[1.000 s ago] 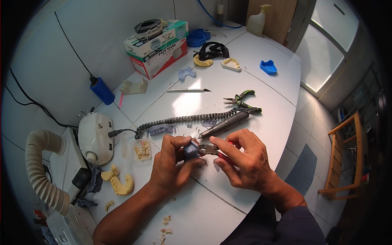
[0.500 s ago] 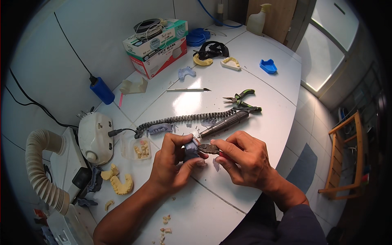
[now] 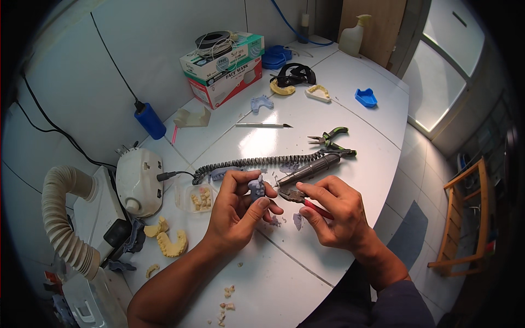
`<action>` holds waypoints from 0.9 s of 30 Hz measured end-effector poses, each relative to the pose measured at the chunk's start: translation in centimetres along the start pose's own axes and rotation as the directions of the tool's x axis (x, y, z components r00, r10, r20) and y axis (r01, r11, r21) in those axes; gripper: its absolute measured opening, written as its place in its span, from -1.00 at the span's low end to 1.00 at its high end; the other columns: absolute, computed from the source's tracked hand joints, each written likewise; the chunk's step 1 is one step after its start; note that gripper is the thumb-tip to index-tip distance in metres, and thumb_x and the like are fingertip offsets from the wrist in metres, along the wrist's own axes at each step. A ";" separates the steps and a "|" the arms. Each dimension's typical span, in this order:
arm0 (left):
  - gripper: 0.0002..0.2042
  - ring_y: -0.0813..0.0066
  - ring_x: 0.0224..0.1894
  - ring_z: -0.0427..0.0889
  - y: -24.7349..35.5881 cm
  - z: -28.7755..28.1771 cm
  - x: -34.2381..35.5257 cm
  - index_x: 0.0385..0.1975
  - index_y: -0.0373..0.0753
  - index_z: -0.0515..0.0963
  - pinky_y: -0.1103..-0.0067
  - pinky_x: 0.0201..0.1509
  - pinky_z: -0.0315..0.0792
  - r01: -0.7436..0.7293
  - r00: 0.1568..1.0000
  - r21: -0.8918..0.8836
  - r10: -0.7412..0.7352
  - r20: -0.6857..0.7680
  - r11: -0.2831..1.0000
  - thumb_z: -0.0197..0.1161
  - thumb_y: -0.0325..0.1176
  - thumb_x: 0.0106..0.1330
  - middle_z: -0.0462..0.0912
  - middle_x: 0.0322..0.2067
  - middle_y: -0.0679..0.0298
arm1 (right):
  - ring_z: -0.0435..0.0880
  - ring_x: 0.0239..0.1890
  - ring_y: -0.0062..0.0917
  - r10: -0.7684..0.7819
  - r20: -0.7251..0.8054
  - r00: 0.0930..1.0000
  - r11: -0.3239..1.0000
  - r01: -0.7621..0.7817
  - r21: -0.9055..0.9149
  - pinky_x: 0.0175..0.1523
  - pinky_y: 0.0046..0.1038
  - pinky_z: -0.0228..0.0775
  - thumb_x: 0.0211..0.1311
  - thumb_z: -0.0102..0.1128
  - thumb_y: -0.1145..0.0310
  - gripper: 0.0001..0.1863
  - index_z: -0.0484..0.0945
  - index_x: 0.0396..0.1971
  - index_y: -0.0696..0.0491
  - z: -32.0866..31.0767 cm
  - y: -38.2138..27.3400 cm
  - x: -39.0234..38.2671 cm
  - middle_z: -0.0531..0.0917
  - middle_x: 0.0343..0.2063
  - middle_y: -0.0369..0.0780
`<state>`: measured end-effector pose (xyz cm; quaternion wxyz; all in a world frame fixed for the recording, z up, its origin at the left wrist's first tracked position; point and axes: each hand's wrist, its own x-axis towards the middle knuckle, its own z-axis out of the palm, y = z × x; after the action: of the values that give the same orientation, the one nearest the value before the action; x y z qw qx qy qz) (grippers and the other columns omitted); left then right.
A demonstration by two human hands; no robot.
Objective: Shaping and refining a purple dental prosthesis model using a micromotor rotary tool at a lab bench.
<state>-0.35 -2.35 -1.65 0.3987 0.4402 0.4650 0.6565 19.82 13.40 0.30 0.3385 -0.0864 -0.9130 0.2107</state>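
Observation:
Between the thumb and fingers of my left hand (image 3: 232, 216) is a small grey-blue dental model piece (image 3: 256, 187), held upright above the table. My right hand (image 3: 340, 213) grips red-handled pliers (image 3: 293, 195), whose dark worn jaws point left toward the piece with a gap between them. Beneath and behind the hands, grey-blue scraps (image 3: 297, 220) lie on the tabletop. A dark rotary handpiece (image 3: 310, 168) rests just beyond the pliers. Part of the model piece is covered by my fingers.
Left stand a white control unit (image 3: 139, 180), a ribbed hose (image 3: 68, 218) and a clear box of teeth (image 3: 197, 198). Yellow dental casts (image 3: 173, 244) lie near my left forearm. Further back are green-handled pliers (image 3: 331, 136), a craft knife (image 3: 263, 125) and mask boxes (image 3: 225, 82).
The pliers have come away from the model piece and moved slightly right. My left hand has turned the piece more upright, its fingers more spread. The view has shifted slightly.

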 end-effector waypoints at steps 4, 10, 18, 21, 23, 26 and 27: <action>-0.60 0.44 -0.04 0.73 0.4 0.1 0.0 0.37 -0.28 0.21 0.54 0.02 0.61 0.018 1.000 0.000 -0.018 -0.017 1.000 0.14 -0.51 0.65 0.58 0.07 0.10 | 0.70 -0.40 -0.37 -0.001 -0.001 1.000 1.000 0.001 -0.022 -0.30 -0.40 0.54 0.20 0.59 0.38 -0.54 0.77 0.10 0.18 0.0 0.0 0.1 0.72 -0.33 -0.09; -0.64 0.55 -0.18 0.62 0.5 0.2 0.0 0.34 -0.23 0.26 0.60 -0.07 0.51 0.014 0.999 0.022 -0.013 -0.048 1.000 0.12 -0.36 0.66 0.58 -0.03 0.15 | 0.69 -0.37 -0.34 0.019 -0.008 1.000 0.999 -0.020 -0.029 -0.27 -0.36 0.54 0.20 0.58 0.35 -0.56 0.77 0.06 0.18 0.1 0.1 0.0 0.71 -0.33 -0.11; -0.74 0.62 -0.48 0.46 0.4 0.1 0.1 0.15 -0.15 0.33 0.66 -0.41 0.32 0.021 0.996 0.075 -0.014 -0.088 0.997 0.00 -0.14 0.71 0.55 -0.33 0.23 | 0.69 -0.36 -0.33 0.042 -0.021 0.999 0.999 -0.043 -0.017 -0.25 -0.33 0.55 0.21 0.57 0.33 -0.60 0.78 0.02 0.17 0.1 0.3 0.0 0.69 -0.34 -0.13; -0.69 0.63 -0.54 0.42 0.7 0.2 0.2 0.14 -0.14 0.35 0.67 -0.48 0.26 0.105 0.987 0.021 -0.102 -0.121 0.994 -0.10 -0.05 0.74 0.54 -0.37 0.25 | 0.68 -0.37 -0.34 0.048 -0.038 0.998 0.999 -0.048 -0.005 -0.27 -0.34 0.54 0.22 0.57 0.33 -0.60 0.78 0.03 0.17 0.1 0.5 -0.1 0.70 -0.33 -0.13; -0.66 0.63 -0.56 0.41 0.8 0.1 0.3 0.13 -0.15 0.36 0.66 -0.49 0.25 0.108 0.987 -0.003 -0.108 -0.122 0.994 -0.16 -0.01 0.75 0.54 -0.38 0.24 | 0.68 -0.38 -0.34 0.059 -0.049 0.997 0.998 -0.059 0.006 -0.28 -0.35 0.53 0.22 0.57 0.33 -0.59 0.78 0.04 0.17 0.2 0.6 -0.1 0.70 -0.32 -0.13; -0.62 0.63 -0.56 0.41 0.6 -0.1 0.4 0.12 -0.17 0.37 0.66 -0.49 0.26 0.075 0.992 0.026 -0.072 -0.105 0.997 -0.19 0.02 0.75 0.55 -0.39 0.23 | 0.67 -0.38 -0.34 0.072 -0.042 0.997 0.997 -0.071 0.013 -0.28 -0.35 0.52 0.21 0.57 0.34 -0.60 0.78 0.03 0.16 0.2 0.7 -0.1 0.70 -0.31 -0.13; -0.62 0.63 -0.56 0.41 0.7 -0.1 0.4 0.12 -0.17 0.37 0.66 -0.49 0.26 0.075 0.992 0.027 -0.071 -0.107 0.997 -0.19 0.02 0.75 0.55 -0.39 0.23 | 0.67 -0.38 -0.34 0.071 -0.042 0.997 0.997 -0.070 0.015 -0.28 -0.35 0.52 0.21 0.57 0.34 -0.60 0.78 0.03 0.16 0.1 0.7 -0.1 0.70 -0.31 -0.13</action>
<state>-0.67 -2.17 -0.95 0.3903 0.3935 0.5116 0.6566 19.89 13.94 -0.10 0.3506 -0.1207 -0.9006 0.2266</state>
